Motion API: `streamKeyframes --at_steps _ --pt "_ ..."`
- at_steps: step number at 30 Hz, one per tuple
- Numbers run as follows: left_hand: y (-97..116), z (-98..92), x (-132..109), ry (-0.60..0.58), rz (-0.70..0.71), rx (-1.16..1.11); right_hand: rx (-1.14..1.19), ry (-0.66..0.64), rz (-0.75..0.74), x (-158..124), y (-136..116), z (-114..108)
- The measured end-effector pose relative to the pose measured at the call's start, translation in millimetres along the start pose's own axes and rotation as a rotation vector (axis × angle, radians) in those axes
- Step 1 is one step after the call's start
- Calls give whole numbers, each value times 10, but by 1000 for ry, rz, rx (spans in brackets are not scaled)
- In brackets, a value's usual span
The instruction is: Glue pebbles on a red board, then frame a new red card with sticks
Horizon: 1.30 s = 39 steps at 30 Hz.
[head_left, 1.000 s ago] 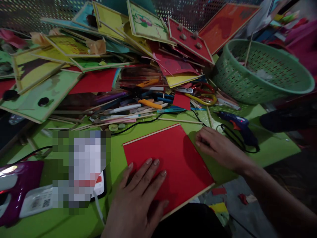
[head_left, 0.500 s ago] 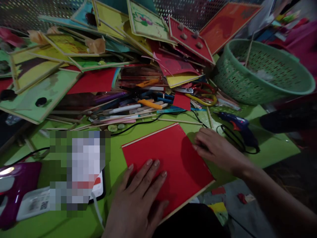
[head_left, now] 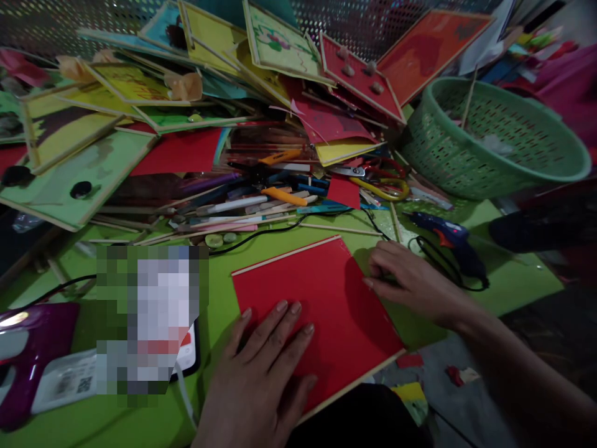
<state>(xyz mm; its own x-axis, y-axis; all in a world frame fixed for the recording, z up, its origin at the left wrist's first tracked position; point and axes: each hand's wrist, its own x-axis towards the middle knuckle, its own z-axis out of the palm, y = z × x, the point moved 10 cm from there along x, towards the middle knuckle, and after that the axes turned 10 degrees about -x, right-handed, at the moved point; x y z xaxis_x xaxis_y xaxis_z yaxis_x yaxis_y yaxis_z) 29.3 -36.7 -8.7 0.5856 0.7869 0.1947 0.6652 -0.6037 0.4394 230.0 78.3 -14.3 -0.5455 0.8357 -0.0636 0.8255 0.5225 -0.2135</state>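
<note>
A red sheet (head_left: 321,292) with pale wooden strips along its upper and lower edges lies tilted at the front of the green table. My left hand (head_left: 268,354) rests flat on its lower left part, fingers spread. At the sheet's right edge is my right hand (head_left: 401,277), its fingers curled inward and the thumb tip by the edge. Anything inside those curled fingers is hidden. Just right of that hand lies a blue glue gun (head_left: 450,239) with an orange trigger and a black cord.
Behind lies a heap of pens and sticks, with scissors (head_left: 380,180) and orange-handled pliers (head_left: 284,196). Colored framed panels (head_left: 289,46) pile up farther back. A green basket (head_left: 494,149) stands at right. At left are a partly blurred phone (head_left: 189,358) and a purple object (head_left: 44,336).
My right hand's fingers have shifted slightly along the sheet's right edge. The left hand stays flat in place. The whole view has moved a little.
</note>
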Motion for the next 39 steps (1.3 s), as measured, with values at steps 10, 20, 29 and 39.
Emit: streamKeyframes --at_steps 10,20,29,39 --pt "73 -69 74 71 -76 7 180 130 -9 -138 111 -42" --pt "454 242 477 -111 -6 -13 215 254 -206 -361 -1 -92" --pt "302 374 514 -206 -109 -134 80 265 -276 -398 -75 -66" --pt "296 367 515 -217 -125 -155 120 182 -243 -339 -83 -18"
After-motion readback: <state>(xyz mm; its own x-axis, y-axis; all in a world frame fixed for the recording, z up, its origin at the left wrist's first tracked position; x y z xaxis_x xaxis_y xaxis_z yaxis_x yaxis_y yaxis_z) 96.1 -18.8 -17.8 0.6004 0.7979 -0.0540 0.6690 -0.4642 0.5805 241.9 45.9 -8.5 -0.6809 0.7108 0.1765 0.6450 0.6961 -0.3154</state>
